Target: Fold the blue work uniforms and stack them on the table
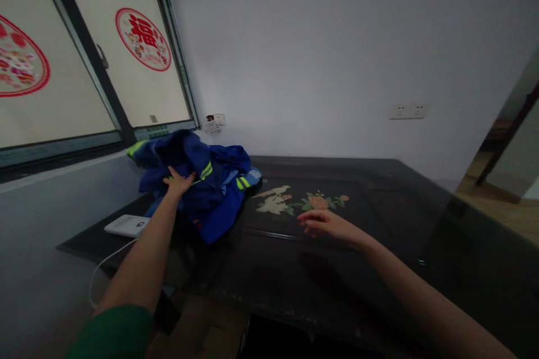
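Note:
A heap of blue work clothes point(225, 219) with yellow-green reflective stripes lies at the left end of a dark table, near the window corner. My left hand point(179, 184) reaches to the heap, its fingers spread against the cloth; part of the heap's upper left looks raised and slightly blurred. Over the middle of the table hovers my right hand point(322, 221), fingers loosely bent and apart, with nothing in it. It is nearest to the flower-and-bird picture point(318, 202) on the tabletop.
The dark glossy table point(400, 207) stands against a pale wall. A white device point(126, 225) with a white cable lies at its left edge, beside my left forearm. Wall sockets point(407, 111) and a window point(126, 67) with red round stickers are behind.

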`<state>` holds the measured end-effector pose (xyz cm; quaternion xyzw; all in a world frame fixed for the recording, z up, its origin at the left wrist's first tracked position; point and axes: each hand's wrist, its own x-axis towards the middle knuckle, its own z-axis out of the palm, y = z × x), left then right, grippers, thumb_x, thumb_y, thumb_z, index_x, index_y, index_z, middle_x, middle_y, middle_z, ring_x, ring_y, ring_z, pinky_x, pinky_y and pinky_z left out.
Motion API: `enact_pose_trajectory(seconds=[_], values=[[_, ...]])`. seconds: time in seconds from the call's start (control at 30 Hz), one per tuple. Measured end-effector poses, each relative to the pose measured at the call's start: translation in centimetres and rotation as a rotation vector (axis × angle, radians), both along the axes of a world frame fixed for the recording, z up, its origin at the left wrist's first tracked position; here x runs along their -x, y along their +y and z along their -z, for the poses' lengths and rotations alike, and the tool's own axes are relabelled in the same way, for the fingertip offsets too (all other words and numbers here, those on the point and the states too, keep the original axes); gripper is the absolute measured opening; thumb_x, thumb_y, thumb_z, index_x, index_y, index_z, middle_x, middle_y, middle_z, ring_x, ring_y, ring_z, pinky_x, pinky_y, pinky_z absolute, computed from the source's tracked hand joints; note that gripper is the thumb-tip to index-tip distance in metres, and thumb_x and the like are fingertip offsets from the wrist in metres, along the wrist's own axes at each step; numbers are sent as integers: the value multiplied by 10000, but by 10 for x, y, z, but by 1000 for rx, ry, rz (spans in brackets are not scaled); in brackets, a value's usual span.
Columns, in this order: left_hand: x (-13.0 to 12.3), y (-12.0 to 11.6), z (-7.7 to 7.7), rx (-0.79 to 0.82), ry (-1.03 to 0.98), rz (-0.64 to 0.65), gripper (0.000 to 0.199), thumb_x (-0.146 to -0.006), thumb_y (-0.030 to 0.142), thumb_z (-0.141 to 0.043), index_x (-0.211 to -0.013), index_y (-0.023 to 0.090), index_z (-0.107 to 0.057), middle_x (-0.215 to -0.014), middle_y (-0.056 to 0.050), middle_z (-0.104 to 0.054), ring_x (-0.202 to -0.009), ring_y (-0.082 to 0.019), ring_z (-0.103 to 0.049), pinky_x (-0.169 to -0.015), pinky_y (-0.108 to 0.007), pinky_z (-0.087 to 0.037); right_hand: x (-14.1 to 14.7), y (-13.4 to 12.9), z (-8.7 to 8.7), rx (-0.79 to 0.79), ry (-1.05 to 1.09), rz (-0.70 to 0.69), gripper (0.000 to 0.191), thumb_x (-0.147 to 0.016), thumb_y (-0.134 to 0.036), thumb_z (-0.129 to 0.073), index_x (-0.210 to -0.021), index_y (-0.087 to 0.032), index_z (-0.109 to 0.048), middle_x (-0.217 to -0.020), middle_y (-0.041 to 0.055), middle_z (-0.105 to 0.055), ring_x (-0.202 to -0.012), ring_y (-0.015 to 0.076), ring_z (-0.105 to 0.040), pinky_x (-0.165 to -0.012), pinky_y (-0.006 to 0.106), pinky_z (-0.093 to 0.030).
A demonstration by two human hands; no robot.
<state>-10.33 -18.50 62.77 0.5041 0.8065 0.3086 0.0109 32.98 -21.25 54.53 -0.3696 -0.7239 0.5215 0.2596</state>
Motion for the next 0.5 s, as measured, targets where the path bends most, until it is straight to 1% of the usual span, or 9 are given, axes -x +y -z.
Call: enact_pose_trajectory(seconds=[0.03, 0.07, 0.13, 0.17, 0.23, 0.3, 0.37, 0.43, 0.5], values=[[1, 5, 19, -84, -58, -83, 953, -843, 556, -518, -1455, -67, -136, -1454, -380, -246, -1348, -455, -317, -1005, -521, -327, -8, -1, 14, 40, -13, 9, 315, -855, -397, -601, -1096, -202, -656, -1026, 78, -664, -860, 157, -635, -746, 295, -529], [1, 11, 38, -159, -72, -73, 942, -853, 576, -487, -1477, -25, -117, -1498, -357, -161, -1368, -451, -279, -1013, -491, -330, -16, -1, 26, 82, -24, 24, 329, -843, -408, -612, -1087, -193, -656, -995, 75, -664, -838, 153, -635, -736, 292, -527], [-4, 22, 70, -295, -29, -67, 816, -884, 515, -473, -1500, 67, -181, -1553, -289, -61, -1405, -420, -229, -1041, -487, -339, -28, 1, 46, 146, -29, 77, 360, -808, -424, -643, -1066, -173, -656, -973, 74, -660, -812, 148, -633, -716, 281, -523], [-7, 26, 81, -321, 17, -34, 749, -893, 471, -481, -1496, 101, -233, -1564, -258, -48, -1414, -409, -217, -1052, -493, -342, -32, 3, 53, 164, -21, 106, 372, -791, -427, -658, -1056, -167, -655, -976, 76, -657, -807, 146, -633, -709, 276, -522], [-14, 32, 93, -289, 110, 25, 670, -895, 388, -506, -1483, 143, -295, -1569, -229, -42, -1420, -412, -199, -1067, -509, -336, -37, 8, 63, 167, 10, 160, 369, -774, -419, -667, -1042, -165, -653, -977, 74, -653, -804, 144, -633, -696, 267, -521], [-18, 33, 93, -211, 164, 70, 679, -885, 356, -530, -1490, 162, -290, -1567, -240, -17, -1398, -459, -218, -1053, -535, -341, -40, 12, 68, 147, 45, 210, 327, -781, -384, -651, -1028, -170, -648, -964, 62, -645, -798, 139, -635, -676, 255, -518], [-18, 28, 86, -83, 168, 52, 709, -865, 384, -556, -1495, 199, -287, -1565, -256, -5, -1344, -517, -286, -997, -598, -365, -41, 15, 71, 132, 64, 259, 271, -793, -335, -622, -1008, -171, -639, -930, 47, -636, -765, 126, -632, -651, 241, -512], [-18, 19, 75, 43, 176, -14, 687, -853, 443, -557, -1475, 252, -337, -1567, -249, -64, -1287, -551, -349, -917, -683, -375, -44, 17, 73, 119, 76, 302, 242, -805, -295, -591, -1014, -176, -621, -903, 35, -631, -734, 116, -627, -633, 233, -509], [-22, 10, 61, 83, 250, -66, 604, -867, 464, -521, -1431, 273, -416, -1548, -234, -191, -1277, -544, -365, -876, -746, -348, -48, 19, 75, 103, 87, 336, 261, -811, -272, -573, -1056, -184, -592, -890, 27, -630, -716, 115, -625, -616, 232, -512]])
